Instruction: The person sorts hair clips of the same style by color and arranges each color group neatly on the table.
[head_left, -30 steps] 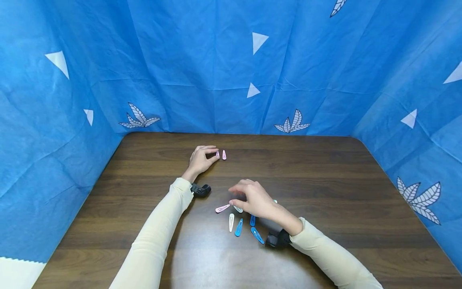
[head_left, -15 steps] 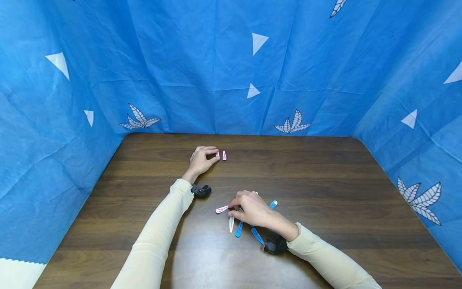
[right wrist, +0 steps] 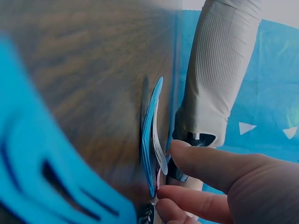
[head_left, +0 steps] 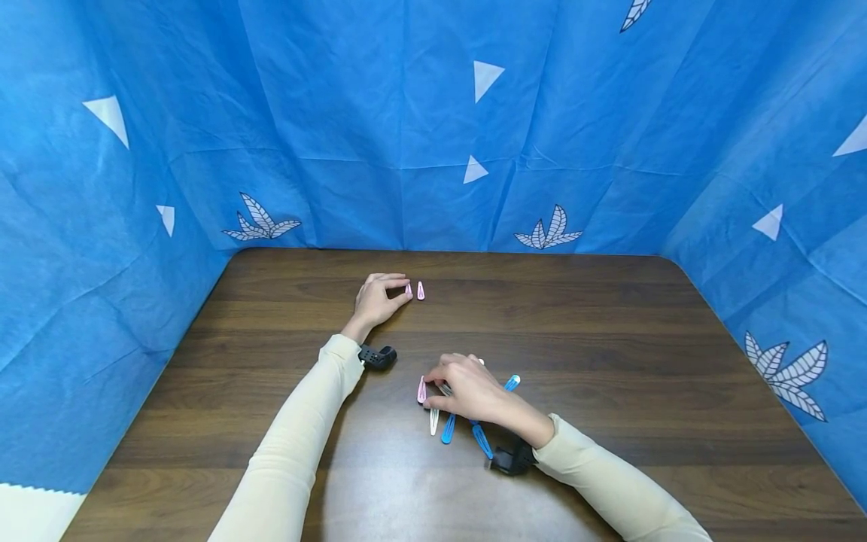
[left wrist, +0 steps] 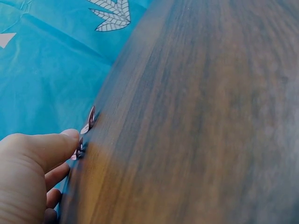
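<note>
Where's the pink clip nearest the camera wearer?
In the head view, the pink clip lies just left of the right hand, beyond a white clip.

The table (head_left: 609,339) shows smooth wood grain with a glossy sheen, while the curtain (head_left: 339,113) is creased, faintly shiny cloth or thin plastic sheet. The clips (head_left: 448,430) look like thin metal under smooth paint. The sleeves (head_left: 278,452) are matt, finely ribbed knit cloth, and the wrist cameras (head_left: 379,357) look like smooth black plastic
</note>
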### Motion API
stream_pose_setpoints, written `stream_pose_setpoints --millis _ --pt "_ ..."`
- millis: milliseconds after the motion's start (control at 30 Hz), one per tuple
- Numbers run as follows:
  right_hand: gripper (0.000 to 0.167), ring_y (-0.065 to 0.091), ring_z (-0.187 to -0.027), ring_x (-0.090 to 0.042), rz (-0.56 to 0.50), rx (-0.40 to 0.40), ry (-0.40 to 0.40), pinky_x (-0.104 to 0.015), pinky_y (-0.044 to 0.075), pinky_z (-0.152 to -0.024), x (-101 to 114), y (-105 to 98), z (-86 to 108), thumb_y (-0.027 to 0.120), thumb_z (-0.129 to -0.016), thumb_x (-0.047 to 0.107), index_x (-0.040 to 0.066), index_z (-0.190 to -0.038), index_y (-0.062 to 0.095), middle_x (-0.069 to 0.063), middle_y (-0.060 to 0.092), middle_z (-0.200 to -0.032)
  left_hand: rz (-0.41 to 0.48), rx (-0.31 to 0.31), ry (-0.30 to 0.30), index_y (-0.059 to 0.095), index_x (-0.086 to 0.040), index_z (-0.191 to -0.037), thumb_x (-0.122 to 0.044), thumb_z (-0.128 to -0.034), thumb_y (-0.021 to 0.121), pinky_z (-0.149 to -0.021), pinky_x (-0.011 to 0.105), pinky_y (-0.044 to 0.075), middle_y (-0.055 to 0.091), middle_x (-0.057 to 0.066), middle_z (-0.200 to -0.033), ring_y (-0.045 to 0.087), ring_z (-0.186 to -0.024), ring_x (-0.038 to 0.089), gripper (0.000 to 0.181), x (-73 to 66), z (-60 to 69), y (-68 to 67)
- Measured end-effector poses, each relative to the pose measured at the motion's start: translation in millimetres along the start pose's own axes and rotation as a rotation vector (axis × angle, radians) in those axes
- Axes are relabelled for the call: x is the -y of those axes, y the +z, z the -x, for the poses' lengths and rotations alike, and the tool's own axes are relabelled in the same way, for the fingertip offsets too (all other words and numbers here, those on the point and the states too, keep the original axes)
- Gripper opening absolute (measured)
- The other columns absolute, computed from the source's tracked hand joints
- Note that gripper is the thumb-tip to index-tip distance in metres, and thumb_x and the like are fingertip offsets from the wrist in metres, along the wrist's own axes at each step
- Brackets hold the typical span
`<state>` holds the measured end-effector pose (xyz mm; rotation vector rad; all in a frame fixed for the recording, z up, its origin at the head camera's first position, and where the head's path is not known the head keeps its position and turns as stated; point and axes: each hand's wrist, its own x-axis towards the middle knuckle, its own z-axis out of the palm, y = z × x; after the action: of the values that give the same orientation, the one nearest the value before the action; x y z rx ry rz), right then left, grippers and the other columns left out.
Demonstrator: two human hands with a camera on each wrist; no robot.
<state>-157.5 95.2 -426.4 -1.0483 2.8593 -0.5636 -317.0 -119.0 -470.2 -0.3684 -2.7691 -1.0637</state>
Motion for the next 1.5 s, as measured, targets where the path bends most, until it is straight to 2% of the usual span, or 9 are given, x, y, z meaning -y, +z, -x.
stream_pose_setpoints --millis 233,500,733,867,1133,1500 --pt "0.041 0.044 -0.068 -0.006 0.028 -0.017 0.031 -0.024 0.031 -0.065 -1 2 -4.8 0.081 -0.076 0.042 0.019 -0.109 0.075 0.006 0.055 -0.079 0.002 -0.004 0.001 0.070 -0.014 -0.122 -0.029 -0.0861 0.073 -0.106 0.047 0.037 0.062 0.000 -0.135 0.045 -0.132 0.025 0.039 -1.5 -1.0 -0.9" --pt "0.046 0.037 -0.068 -0.007 0.007 -0.020 0.007 -0.024 0.029 -0.065 -3 6 -8.3 0.082 -0.074 0.044 0.017 -0.111 0.075 0.005 0.052 -0.080 0.000 -0.001 0.007 0.070 -0.014 -0.121 -0.029 -0.0858 0.073 -0.106 0.047 0.037 0.063 0.000 -0.134 0.045 -0.132 0.025 0.039 -1.8 -2.1 -1.3" --pt "0.051 0.049 -0.080 -0.011 0.033 -0.075 0.048 -0.024 0.033 -0.067 -3 8 -8.3 0.082 -0.070 0.052 0.019 -0.109 0.075 0.006 0.062 -0.092 -0.014 -0.002 0.006 0.070 -0.015 -0.122 -0.031 -0.0870 0.071 -0.106 0.047 0.037 0.062 0.000 -0.135 0.045 -0.132 0.025 0.039 -2.3 -3.0 -1.0" --pt "0.051 0.052 -0.087 -0.013 0.052 -0.094 0.078 -0.025 0.034 -0.069 -2 9 -7.7 0.083 -0.067 0.055 0.022 -0.105 0.075 0.007 0.064 -0.095 -0.020 0.001 0.006 0.070 -0.015 -0.122 -0.032 -0.0869 0.072 -0.106 0.046 0.037 0.062 0.000 -0.135 0.045 -0.132 0.025 0.039 -3.2 -3.2 -1.2" --pt "0.048 0.053 -0.085 -0.012 0.073 -0.100 0.070 -0.026 0.035 -0.069 -2 12 -8.1 0.083 -0.067 0.054 0.024 -0.103 0.075 0.007 0.064 -0.094 -0.015 -0.002 0.005 0.070 -0.015 -0.122 -0.031 -0.0862 0.072 -0.106 0.046 0.037 0.063 0.000 -0.134 0.045 -0.132 0.025 0.039 -2.9 -3.0 -1.1" --pt "0.045 0.054 -0.090 -0.013 0.012 -0.081 0.063 -0.027 0.035 -0.071 -3 15 -8.2 0.084 -0.069 0.049 0.022 -0.104 0.074 0.006 0.064 -0.096 0.003 0.010 -0.027 0.070 -0.016 -0.123 -0.032 -0.0864 0.072 -0.107 0.045 0.036 0.062 -0.003 -0.135 0.044 -0.133 0.021 0.040 -0.6 0.1 0.4"
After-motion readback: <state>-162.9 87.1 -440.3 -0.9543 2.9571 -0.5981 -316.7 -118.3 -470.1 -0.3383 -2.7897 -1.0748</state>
